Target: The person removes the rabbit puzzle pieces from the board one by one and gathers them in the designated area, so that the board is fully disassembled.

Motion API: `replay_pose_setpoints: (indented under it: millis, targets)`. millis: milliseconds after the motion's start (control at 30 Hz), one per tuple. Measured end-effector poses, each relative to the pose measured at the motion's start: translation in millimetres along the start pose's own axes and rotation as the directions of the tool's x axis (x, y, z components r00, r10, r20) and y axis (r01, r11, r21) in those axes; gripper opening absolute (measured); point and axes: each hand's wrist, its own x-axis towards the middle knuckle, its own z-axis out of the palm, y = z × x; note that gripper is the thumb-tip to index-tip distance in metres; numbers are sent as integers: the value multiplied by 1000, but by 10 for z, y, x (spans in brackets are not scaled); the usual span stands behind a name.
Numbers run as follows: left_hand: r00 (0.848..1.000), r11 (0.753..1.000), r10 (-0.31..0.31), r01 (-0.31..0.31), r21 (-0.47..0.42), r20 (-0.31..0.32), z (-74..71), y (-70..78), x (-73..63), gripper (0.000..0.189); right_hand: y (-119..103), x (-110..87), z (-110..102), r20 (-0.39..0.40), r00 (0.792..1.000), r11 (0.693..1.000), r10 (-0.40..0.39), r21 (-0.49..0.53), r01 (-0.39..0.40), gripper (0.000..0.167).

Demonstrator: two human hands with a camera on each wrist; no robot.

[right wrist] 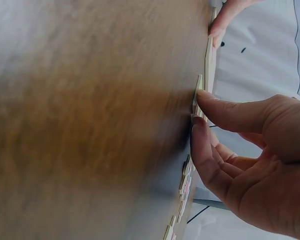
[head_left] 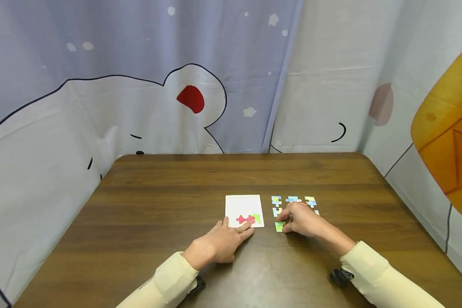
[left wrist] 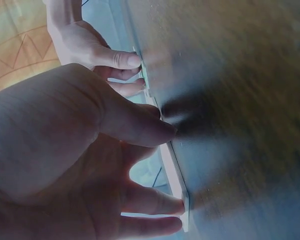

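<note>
A white square puzzle board [head_left: 242, 205] lies on the table, with pink and green puzzle pieces [head_left: 257, 218] in its lower right part. My left hand [head_left: 224, 241] rests at the board's near edge, fingers spread and touching it. To the right of the board, the thumb and fingertips of my right hand [head_left: 304, 219] pinch a green puzzle piece [head_left: 279, 226]. That piece [right wrist: 199, 82] is tilted slightly in the right wrist view, and fingers cover part of it. Beyond this hand are several loose pieces, among them a blue and yellow one [head_left: 276, 199]; the hand partly hides some.
The brown wooden table [head_left: 158, 201] extends around the board and pieces. Behind it hangs a printed curtain [head_left: 146, 111], close to the far edge. A black band [head_left: 342, 276] sits at the right cuff.
</note>
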Motion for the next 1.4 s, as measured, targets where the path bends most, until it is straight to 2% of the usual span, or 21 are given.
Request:
replay_pose_setpoints:
  millis: [333, 500, 767, 933, 1033, 1167, 1400]
  targets:
    - [1000, 1000, 5, -5, 16, 22, -5, 9, -12, 74, 10, -11, 9, -14, 999, 999, -38, -22, 37, 21]
    - [1000, 1000, 11, -11, 16, 20, -7, 7, -21, 74, -14, -4, -2, -18, 1000, 999, -2, -38, 1, 16]
    - [1000, 1000, 17, -17, 11, 7, 4, 0, -23, 74, -138, 177, -49, -64, 998, 1000, 21, 4, -21, 9]
    - [1000, 1000, 18, -18, 23, 10, 24, -12, -9, 73, -315, 405, -78, 3, 999, 996, 35, 84, -35, 12]
    - [1000, 999, 19, -19, 33, 7, 17, -18, -14, 74, -412, 568, -10, 58, 998, 990, 30, 134, -37, 14]
    - [999, 998, 35, -34, 52, -11, 4, -9, -23, 77, -515, 758, 136, 126, 992, 990, 7, 140, -25, 16]
    - [999, 996, 43, -40, 80, -25, 2, -13, -21, 78, -592, 916, 284, 211, 976, 981, -45, 195, 3, 23]
